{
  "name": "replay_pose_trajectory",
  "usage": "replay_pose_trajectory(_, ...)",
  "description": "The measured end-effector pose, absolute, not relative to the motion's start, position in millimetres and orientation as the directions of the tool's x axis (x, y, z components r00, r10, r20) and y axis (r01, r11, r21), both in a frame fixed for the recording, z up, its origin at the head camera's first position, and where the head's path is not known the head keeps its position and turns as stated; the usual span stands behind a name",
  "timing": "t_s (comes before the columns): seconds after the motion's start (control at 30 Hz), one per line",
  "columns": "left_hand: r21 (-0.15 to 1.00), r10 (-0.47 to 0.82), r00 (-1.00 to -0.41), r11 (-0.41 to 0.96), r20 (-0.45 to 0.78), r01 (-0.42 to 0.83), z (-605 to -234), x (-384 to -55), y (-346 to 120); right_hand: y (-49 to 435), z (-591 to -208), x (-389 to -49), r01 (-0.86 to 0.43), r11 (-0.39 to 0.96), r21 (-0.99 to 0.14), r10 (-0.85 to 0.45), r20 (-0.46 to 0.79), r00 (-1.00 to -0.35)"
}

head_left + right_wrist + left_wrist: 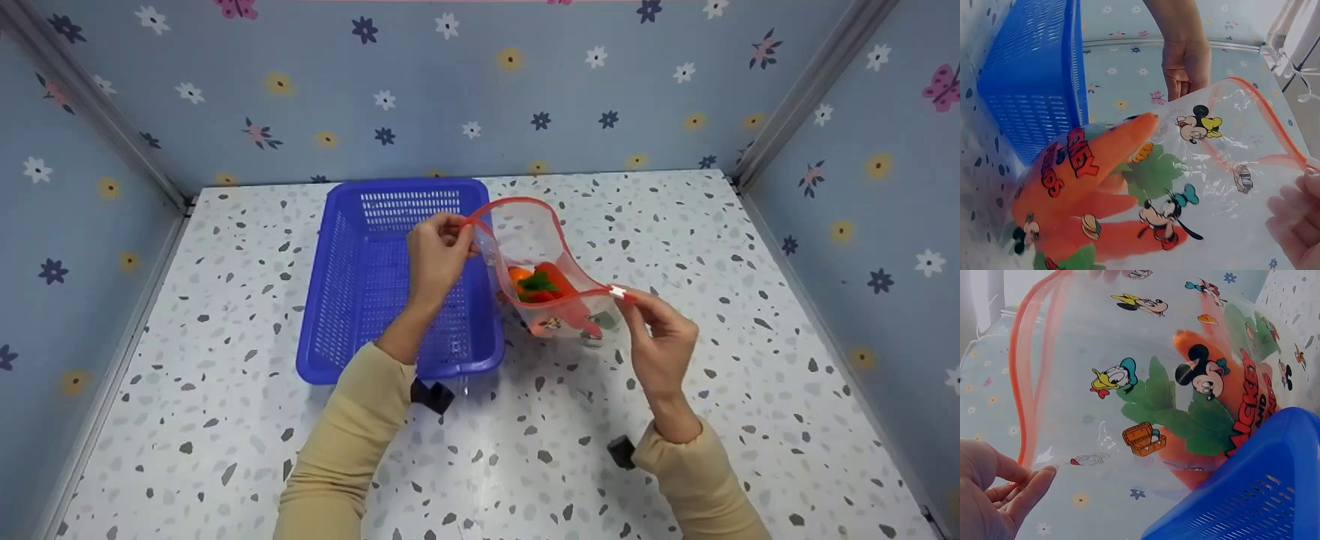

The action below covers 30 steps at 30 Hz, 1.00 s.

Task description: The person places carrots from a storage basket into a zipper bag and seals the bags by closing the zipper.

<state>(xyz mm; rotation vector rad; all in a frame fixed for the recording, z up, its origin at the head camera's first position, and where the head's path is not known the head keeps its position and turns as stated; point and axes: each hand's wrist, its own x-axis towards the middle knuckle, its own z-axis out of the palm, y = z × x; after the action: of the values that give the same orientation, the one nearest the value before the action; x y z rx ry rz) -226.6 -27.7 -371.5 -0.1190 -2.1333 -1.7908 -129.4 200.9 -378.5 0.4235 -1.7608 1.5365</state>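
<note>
A clear zip bag [529, 229] with a red zip edge and cartoon prints hangs with its mouth spread wide. My left hand [439, 259] pinches one end of that edge, over the right side of the blue basket [405, 184]. At the opposite end, beside a white slider [617, 291], my right hand [664, 341] grips the edge between thumb and fingers. Inside the bag lie several orange carrot-shaped pieces [1114, 149] with green leaves [1154, 391], gathered toward the bottom. In the right wrist view the bag's lower part overlaps the basket.
The basket has slotted walls and stands on a white speckled tabletop [225, 420]. Flower-patterned panels [480, 90] enclose the back and both sides. A small black block [433, 396] sits by the left wrist, another black block [622, 452] by the right.
</note>
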Motion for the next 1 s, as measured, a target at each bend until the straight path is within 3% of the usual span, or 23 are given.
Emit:
replay_pose_trajectory(0.27,0.907,-0.163,-0.911,0.262,0.379,0.33,-378.4,-223.2,-33.3,200.1,-397.0,-139.1,-0.65,0.21,-0.73,0.395,0.671,-0.627)
replay_pose_trajectory(0.6,0.853,-0.167,-0.876,0.367,0.453,0.371,-373.9,-209.0,-36.6,190.4,-390.9,-141.3,-0.675,0.032,-0.737,0.499,0.597,-0.628)
replay_pose_trajectory(1.0,0.676,-0.048,-0.716,0.38,0.696,0.631,-357.5,-173.3,-3.0,191.1,-404.7,-147.8,-0.648,0.014,-0.762,0.585,0.532,-0.613)
